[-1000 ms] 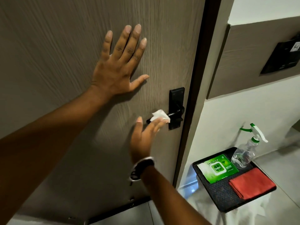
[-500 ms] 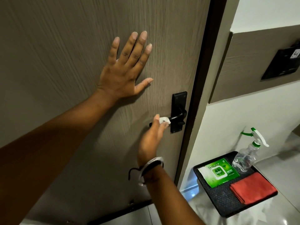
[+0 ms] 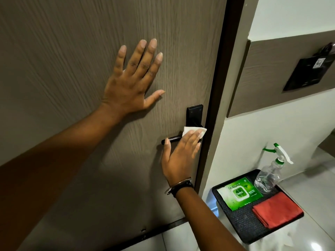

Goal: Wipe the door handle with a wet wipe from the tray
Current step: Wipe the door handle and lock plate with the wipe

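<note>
We've got our left hand (image 3: 133,84) flat on the door (image 3: 72,51), fingers spread wide, palm pressed to the wood grain, up and to the left of the door handle (image 3: 172,138). Right hand (image 3: 181,156) is laid flat over the lever w/ fingers straight, pressing the wet wipe (image 3: 192,130) against the handle near the backplate (image 3: 194,115); wipe's white corner sticks out above our fingertips. Lever's free end shows to the left of the thumb. Bracelet on our right wrist. Tray (image 3: 241,225) sits low on the right, well apart from the door, w/ the green wipes pack (image 3: 239,193), a folded red cloth (image 3: 277,210) beside it & a spray bottle (image 3: 270,173) at the back corner.
</note>
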